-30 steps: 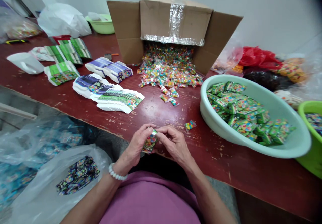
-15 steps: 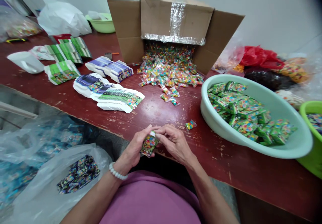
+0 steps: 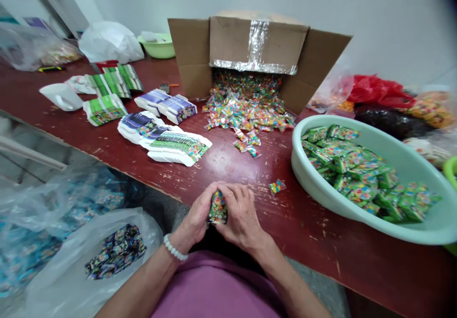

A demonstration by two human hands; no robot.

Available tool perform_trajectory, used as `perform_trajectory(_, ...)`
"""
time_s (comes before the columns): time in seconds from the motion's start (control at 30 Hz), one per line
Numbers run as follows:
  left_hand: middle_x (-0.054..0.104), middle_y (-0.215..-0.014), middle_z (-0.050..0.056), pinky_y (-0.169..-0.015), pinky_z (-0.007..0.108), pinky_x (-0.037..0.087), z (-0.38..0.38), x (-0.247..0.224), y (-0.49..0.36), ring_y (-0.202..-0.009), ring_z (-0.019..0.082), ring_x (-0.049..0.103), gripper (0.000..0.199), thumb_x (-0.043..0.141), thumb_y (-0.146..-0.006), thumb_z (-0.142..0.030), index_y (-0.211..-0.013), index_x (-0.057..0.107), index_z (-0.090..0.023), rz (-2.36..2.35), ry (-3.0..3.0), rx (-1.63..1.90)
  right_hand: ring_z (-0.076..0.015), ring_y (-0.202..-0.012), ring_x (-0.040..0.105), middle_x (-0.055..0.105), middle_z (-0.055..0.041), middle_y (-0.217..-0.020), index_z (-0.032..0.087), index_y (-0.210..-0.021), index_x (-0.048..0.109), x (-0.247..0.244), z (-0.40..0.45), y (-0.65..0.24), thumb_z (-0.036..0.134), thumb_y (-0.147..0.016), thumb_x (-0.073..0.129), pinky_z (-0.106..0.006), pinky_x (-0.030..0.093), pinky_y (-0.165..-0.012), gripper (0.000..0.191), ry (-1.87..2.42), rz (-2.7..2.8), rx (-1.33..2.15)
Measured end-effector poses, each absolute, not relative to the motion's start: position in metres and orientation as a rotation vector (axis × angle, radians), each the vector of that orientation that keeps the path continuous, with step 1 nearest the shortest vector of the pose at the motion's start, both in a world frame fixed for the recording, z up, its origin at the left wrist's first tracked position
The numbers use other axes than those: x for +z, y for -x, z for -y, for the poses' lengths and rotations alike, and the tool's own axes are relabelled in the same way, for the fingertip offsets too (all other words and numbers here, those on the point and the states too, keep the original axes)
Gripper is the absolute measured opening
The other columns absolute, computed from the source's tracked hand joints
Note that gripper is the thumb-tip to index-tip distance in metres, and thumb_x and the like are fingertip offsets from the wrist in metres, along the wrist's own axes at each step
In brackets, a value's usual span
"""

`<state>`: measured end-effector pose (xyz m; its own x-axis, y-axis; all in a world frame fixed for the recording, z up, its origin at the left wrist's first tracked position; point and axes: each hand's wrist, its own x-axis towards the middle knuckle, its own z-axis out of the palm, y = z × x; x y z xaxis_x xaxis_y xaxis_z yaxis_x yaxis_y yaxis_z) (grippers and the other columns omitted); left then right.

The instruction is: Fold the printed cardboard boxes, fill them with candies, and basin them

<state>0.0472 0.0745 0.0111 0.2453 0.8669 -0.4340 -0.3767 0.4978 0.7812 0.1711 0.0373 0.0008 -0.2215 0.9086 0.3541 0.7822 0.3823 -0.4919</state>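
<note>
Between my two hands, at the table's near edge, is a small green printed candy box. My left hand grips its left side, and my right hand wraps its right side, with the fingers meeting over its top end. Just right of my right hand lies one clear packet of coloured candies. Beyond my hands, flat green printed cartons are fanned out in a stack beside purple ones. A pale green basin to the right holds many filled green boxes.
An open cardboard box lies on its side, candy packets spilling out. Banded carton bundles and a white mug stand left. Plastic bags sit on the floor left; a red bag lies back right.
My right hand has moved from pinching the box's white top flap to wrapping its side. The flap no longer shows. The view has shifted slightly, so the table's things appear lower and further right.
</note>
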Motion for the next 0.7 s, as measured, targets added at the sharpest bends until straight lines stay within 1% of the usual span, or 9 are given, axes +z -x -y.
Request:
perform_trajectory(0.1, 0.071, -0.102, 0.007, -0.083, 0.036, 0.050, -0.098, 0.015, -0.032, -0.091, 0.023, 0.065, 0.052, 0.050, -0.092, -0.058, -0.127, 0.063, -0.021, -1.151, -1.082, 0.905, -0.0309, -0.105, 0.055, 0.063, -0.0123, -0.119, 0.017, -0.130, 0.051, 0.020, -0.037, -0.183, 0.022, -0.060, 0.068, -0.046, 0.043, -0.092, 0.072, 1.382, 1.981, 0.262)
perform_trajectory(0.2, 0.063, -0.119, 0.015, -0.095, 0.043, 0.042, -0.141, 0.015, -0.010, -0.109, 0.031, 0.056, 0.050, 0.055, -0.092, -0.046, -0.134, 0.058, -0.020, -1.699, -1.858, 0.943, -0.0316, -0.107, 0.058, 0.063, -0.0120, -0.119, 0.020, -0.133, 0.050, 0.054, -0.035, -0.221, 0.029, -0.066, 0.072, -0.048, 0.044, -0.094, 0.072, 1.395, 1.941, 0.033)
perform_trajectory(0.27, 0.058, -0.125, 0.021, -0.095, 0.051, 0.039, -0.168, 0.012, 0.003, -0.116, 0.039, 0.049, 0.051, 0.052, -0.094, -0.044, -0.136, 0.057, -0.016, -2.069, -2.160, 0.729, -0.0361, -0.117, 0.056, 0.060, -0.0150, -0.130, 0.021, -0.141, 0.045, 0.076, -0.037, -0.261, 0.036, -0.074, 0.073, -0.055, 0.041, -0.100, 0.075, 1.542, 1.843, -0.247)
perform_trajectory(0.3, 0.057, -0.123, 0.022, -0.091, 0.051, 0.040, -0.178, 0.010, 0.008, -0.114, 0.041, 0.049, 0.049, 0.053, -0.093, -0.046, -0.131, 0.060, -0.015, -2.147, -2.254, 0.578, -0.0418, -0.124, 0.051, 0.054, -0.0198, -0.138, 0.018, -0.147, 0.039, 0.085, -0.040, -0.281, 0.042, -0.074, 0.075, -0.062, 0.037, -0.102, 0.084, 1.648, 1.725, -0.430)
perform_trajectory(0.37, 0.057, -0.121, 0.021, -0.086, 0.049, 0.041, -0.190, 0.005, 0.014, -0.111, 0.041, 0.049, 0.044, 0.054, -0.092, -0.047, -0.122, 0.064, -0.017, -2.196, -2.370, 0.352, -0.0548, -0.136, 0.036, 0.035, -0.0308, -0.153, 0.010, -0.156, 0.022, 0.095, -0.044, -0.314, 0.058, -0.068, 0.080, -0.074, 0.029, -0.102, 0.116, 1.818, 1.514, -0.667)
perform_trajectory(0.43, 0.056, -0.120, 0.020, -0.084, 0.046, 0.042, -0.194, 0.002, 0.017, -0.110, 0.040, 0.049, 0.040, 0.056, -0.092, -0.046, -0.118, 0.065, -0.018, -2.193, -2.407, 0.256, -0.0546, -0.140, 0.033, 0.030, -0.0319, -0.156, 0.010, -0.158, 0.016, 0.093, -0.048, -0.328, 0.063, -0.067, 0.080, -0.073, 0.028, -0.106, 0.124, 1.834, 1.449, -0.709)
perform_trajectory(0.47, 0.056, -0.120, 0.019, -0.083, 0.046, 0.042, -0.194, 0.002, 0.017, -0.110, 0.039, 0.049, 0.040, 0.056, -0.092, -0.046, -0.119, 0.064, -0.018, -2.199, -2.404, 0.240, -0.0517, -0.140, 0.035, 0.034, -0.0300, -0.155, 0.012, -0.158, 0.020, 0.089, -0.049, -0.326, 0.063, -0.070, 0.079, -0.070, 0.030, -0.107, 0.118, 1.801, 1.461, -0.688)
perform_trajectory(0.57, 0.055, -0.121, 0.019, -0.084, 0.045, 0.042, -0.195, 0.005, 0.016, -0.110, 0.038, 0.049, 0.044, 0.056, -0.092, -0.046, -0.122, 0.060, -0.015, -2.205, -2.379, 0.192, -0.0421, -0.136, 0.046, 0.048, -0.0227, -0.147, 0.019, -0.150, 0.039, 0.068, -0.049, -0.297, 0.053, -0.082, 0.073, -0.062, 0.038, -0.107, 0.084, 1.668, 1.532, -0.565)
perform_trajectory(0.7, 0.056, -0.122, 0.020, -0.086, 0.046, 0.042, -0.202, 0.013, 0.016, -0.112, 0.038, 0.049, 0.043, 0.058, -0.090, -0.045, -0.121, 0.059, -0.015, -2.188, -2.368, 0.133, -0.0358, -0.129, 0.053, 0.054, -0.0182, -0.140, 0.022, -0.142, 0.047, 0.046, -0.044, -0.249, 0.037, -0.090, 0.066, -0.057, 0.043, -0.103, 0.057, 1.598, 1.574, -0.361)
